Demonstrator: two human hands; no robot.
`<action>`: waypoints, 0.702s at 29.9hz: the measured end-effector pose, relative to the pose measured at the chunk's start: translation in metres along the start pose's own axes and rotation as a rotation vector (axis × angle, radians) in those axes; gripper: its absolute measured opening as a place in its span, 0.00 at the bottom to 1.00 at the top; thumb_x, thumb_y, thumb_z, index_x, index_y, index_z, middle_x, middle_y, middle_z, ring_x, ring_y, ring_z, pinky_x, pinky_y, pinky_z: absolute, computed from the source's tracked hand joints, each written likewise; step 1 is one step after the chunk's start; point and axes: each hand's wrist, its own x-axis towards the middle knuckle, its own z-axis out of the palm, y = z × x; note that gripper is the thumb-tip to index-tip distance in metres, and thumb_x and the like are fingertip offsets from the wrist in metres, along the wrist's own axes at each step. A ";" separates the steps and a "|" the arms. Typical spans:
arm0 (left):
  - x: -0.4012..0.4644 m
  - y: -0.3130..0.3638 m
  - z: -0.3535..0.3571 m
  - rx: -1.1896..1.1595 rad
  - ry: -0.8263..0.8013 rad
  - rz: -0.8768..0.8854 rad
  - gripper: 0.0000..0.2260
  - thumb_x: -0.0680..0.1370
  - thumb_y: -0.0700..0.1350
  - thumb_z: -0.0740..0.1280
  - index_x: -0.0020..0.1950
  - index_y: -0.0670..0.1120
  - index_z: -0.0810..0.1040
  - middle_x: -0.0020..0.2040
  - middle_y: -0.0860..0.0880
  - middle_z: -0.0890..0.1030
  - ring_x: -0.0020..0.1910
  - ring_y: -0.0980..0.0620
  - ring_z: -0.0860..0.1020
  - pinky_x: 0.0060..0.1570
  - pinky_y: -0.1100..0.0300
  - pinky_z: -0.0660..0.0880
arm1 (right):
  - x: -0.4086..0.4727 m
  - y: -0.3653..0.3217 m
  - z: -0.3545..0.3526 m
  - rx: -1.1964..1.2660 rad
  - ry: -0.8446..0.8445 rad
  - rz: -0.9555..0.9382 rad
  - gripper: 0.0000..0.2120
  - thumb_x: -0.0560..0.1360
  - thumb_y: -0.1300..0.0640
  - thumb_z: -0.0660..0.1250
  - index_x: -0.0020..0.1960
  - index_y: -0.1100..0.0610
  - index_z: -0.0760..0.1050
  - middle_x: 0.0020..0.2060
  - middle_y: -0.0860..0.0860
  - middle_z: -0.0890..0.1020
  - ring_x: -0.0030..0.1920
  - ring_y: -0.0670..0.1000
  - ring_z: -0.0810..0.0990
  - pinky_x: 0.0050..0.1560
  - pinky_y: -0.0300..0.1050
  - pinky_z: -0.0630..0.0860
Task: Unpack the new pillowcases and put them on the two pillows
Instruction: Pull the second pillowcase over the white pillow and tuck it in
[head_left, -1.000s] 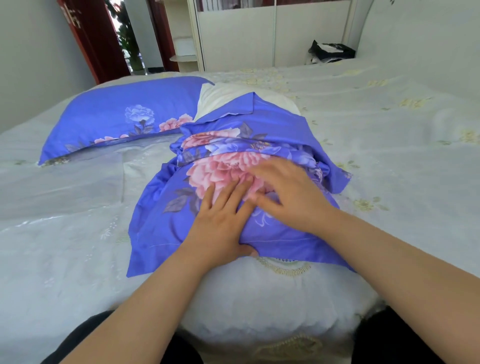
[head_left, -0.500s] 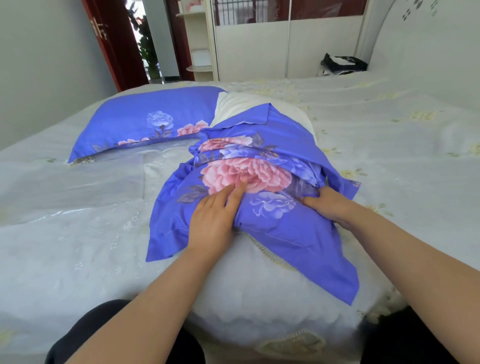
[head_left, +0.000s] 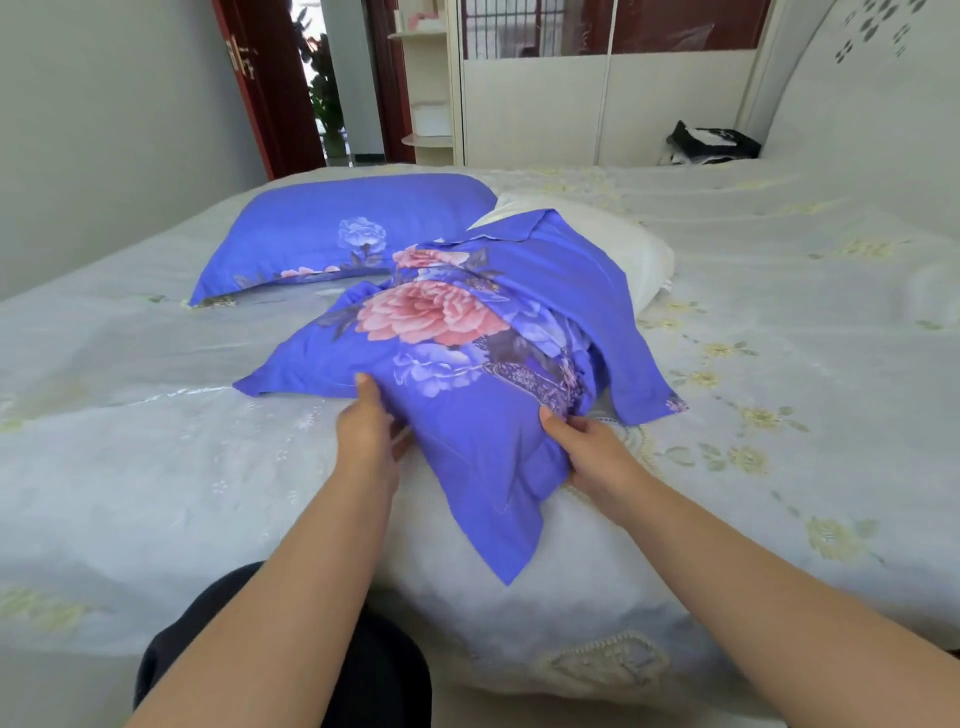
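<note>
Bed (head_left: 156, 467) with pale flowered spread takes up whole view. Covered pillow (head_left: 332, 228) sits far left, blue floral case fully on. White pillow (head_left: 618, 244) beside it, mostly bare at far end. Second pillowcase (head_left: 467, 374) bunched over its near part. My left hand (head_left: 366, 431) pinches case's left edge, thumb on top. My right hand (head_left: 587, 452) grips its right edge, fingers curled underneath.

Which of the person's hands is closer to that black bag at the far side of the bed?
The right hand. It grips the pillowcase on the side toward the black bag; the left hand grips the opposite edge, farther away.
</note>
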 end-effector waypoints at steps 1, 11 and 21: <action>-0.008 -0.006 0.002 0.040 -0.059 0.017 0.13 0.80 0.55 0.60 0.49 0.46 0.76 0.43 0.48 0.78 0.39 0.50 0.78 0.39 0.56 0.78 | -0.001 -0.001 0.003 0.058 -0.025 0.016 0.16 0.75 0.49 0.68 0.57 0.58 0.78 0.52 0.52 0.84 0.53 0.54 0.82 0.59 0.54 0.77; -0.016 -0.025 -0.017 0.521 0.052 0.456 0.36 0.71 0.36 0.60 0.77 0.50 0.52 0.72 0.40 0.61 0.66 0.42 0.69 0.67 0.45 0.67 | -0.002 -0.029 0.016 0.316 -0.080 0.164 0.10 0.74 0.58 0.69 0.55 0.55 0.79 0.50 0.52 0.84 0.53 0.53 0.82 0.56 0.50 0.77; -0.020 0.013 0.013 1.130 -0.334 0.638 0.36 0.72 0.50 0.70 0.75 0.59 0.54 0.69 0.55 0.69 0.65 0.51 0.72 0.54 0.55 0.71 | -0.012 -0.096 0.008 0.356 0.040 -0.076 0.09 0.71 0.66 0.60 0.44 0.59 0.78 0.35 0.53 0.83 0.36 0.52 0.82 0.41 0.44 0.78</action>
